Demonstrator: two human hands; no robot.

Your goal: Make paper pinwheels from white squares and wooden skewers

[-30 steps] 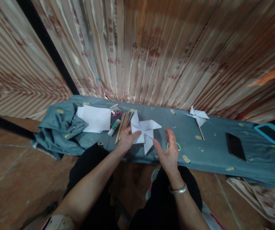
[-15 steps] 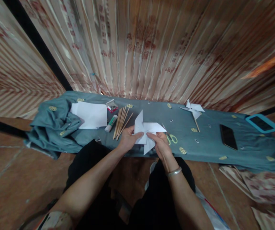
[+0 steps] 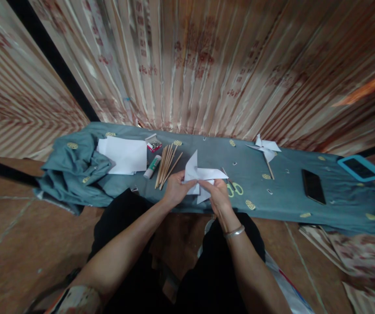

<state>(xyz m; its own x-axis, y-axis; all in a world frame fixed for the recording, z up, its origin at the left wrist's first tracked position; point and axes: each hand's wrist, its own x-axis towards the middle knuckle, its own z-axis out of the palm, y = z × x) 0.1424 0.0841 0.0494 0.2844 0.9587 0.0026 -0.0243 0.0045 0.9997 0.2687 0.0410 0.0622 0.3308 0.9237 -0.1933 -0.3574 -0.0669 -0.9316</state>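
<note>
A folded white paper pinwheel point(image 3: 192, 168) is held between both hands just above the near edge of the cloth-covered bench. My left hand point(image 3: 176, 190) grips its left side, thumb pressed on the paper near the centre. From the right, my right hand point(image 3: 220, 197) pinches it, its thumb also close to the centre; the fingers behind are partly hidden. Green-handled scissors point(image 3: 235, 189) lie just right of my right hand. Left of the pinwheel are several wooden sticks point(image 3: 167, 165) and a glue stick point(image 3: 152, 167).
White paper sheets point(image 3: 126, 155) lie at the left beside a small open box of metal pins point(image 3: 153, 145). A finished pinwheel on a stick point(image 3: 265, 148) rests at the back right. Further right are a black phone point(image 3: 313, 186) and a blue-framed tablet point(image 3: 361, 168). A curtain point(image 3: 190, 65) hangs behind.
Both thumbs have moved closer together at the pinwheel's centre. The paper has tilted, and its lower blade shows less than before.
</note>
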